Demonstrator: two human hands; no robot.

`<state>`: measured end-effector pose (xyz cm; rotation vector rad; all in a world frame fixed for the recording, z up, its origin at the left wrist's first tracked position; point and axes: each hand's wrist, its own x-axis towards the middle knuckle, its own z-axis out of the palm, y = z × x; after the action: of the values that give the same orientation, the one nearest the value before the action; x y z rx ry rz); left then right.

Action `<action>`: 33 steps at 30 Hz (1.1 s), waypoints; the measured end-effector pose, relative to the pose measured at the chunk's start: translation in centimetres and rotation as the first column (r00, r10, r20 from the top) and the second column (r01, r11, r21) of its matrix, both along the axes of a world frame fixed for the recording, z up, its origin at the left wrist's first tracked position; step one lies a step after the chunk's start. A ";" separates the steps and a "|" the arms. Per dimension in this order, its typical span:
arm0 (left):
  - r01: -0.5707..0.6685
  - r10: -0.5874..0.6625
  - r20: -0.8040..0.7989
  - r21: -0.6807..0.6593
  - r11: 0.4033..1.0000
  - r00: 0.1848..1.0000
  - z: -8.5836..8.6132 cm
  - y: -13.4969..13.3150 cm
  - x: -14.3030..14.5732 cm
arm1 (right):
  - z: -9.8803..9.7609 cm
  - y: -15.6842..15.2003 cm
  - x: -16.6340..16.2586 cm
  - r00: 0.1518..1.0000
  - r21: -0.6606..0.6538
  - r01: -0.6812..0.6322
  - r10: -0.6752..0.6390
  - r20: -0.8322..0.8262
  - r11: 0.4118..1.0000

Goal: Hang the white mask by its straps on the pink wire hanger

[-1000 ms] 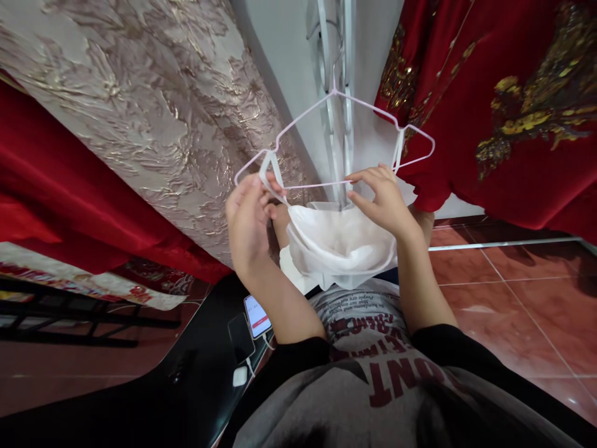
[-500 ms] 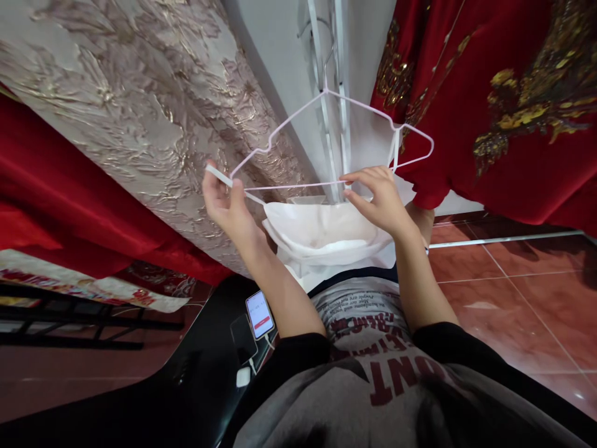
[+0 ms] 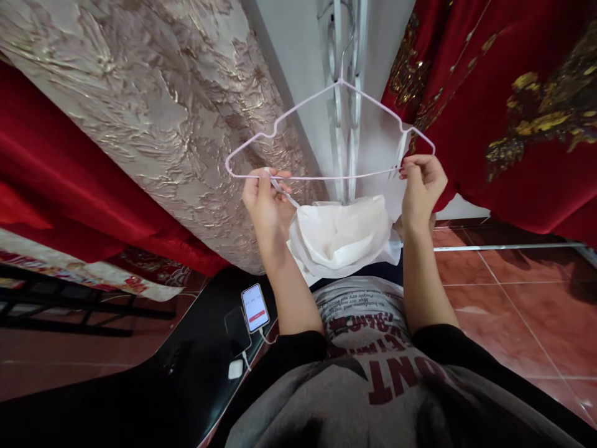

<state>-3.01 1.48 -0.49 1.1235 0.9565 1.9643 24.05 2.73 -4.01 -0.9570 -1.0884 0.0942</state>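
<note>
A pale pink clothes hanger (image 3: 308, 99) faces me, its metal hook up near the white rack. My left hand (image 3: 265, 196) is closed by the left part of its bottom bar, pinching a thin white strap (image 3: 285, 191) there. At the lower right corner, my right hand (image 3: 423, 190) grips the hanger, its thumb and fingers closed round the bar. Another white strap (image 3: 402, 149) hangs over the hanger's right notch. Below the bar droops the white garment (image 3: 342, 233) that the left strap joins, bunched over my lap.
A pinkish embossed fabric (image 3: 177, 112) hangs at left, and a red embroidered garment (image 3: 466, 124) at right. Behind the hanger stands a white metal rack (image 3: 339, 146). On the black surface (image 3: 186, 373) lie a lit phone (image 3: 255, 308), a dark phone (image 3: 237, 330) and a white charger (image 3: 236, 369).
My right hand has gone from the middle of the bottom bar to the hanger's right corner. My left hand has moved inward from the left corner with the strap. The hanger sits more level.
</note>
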 end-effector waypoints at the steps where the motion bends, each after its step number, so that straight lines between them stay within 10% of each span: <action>1: -0.007 0.007 -0.010 0.005 1.000 1.000 0.0 0.0 0.0 | -0.6 0.6 0.1 0.999 0.009 0.023 -0.023 -0.024 1.000; 7: -0.033 0.031 -0.044 -0.042 0.999 0.999 0.6 -0.5 0.1 | -3.2 2.7 -1.9 0.997 0.042 0.023 -0.020 -0.069 0.999; 15: -0.047 0.047 -0.097 -0.005 0.999 0.994 0.3 -0.2 -0.8 | -2.6 1.0 -1.3 0.849 -0.196 -0.494 0.421 -0.321 0.847; 33: -0.073 0.079 -0.092 0.063 0.995 0.993 0.0 0.7 -1.0 | 4.3 -2.8 -1.2 0.902 -0.094 -0.421 0.428 0.062 0.902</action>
<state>-4.00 2.14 -0.54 1.2399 1.0097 2.0272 22.87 -0.08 0.27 -0.7831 -1.3664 0.4635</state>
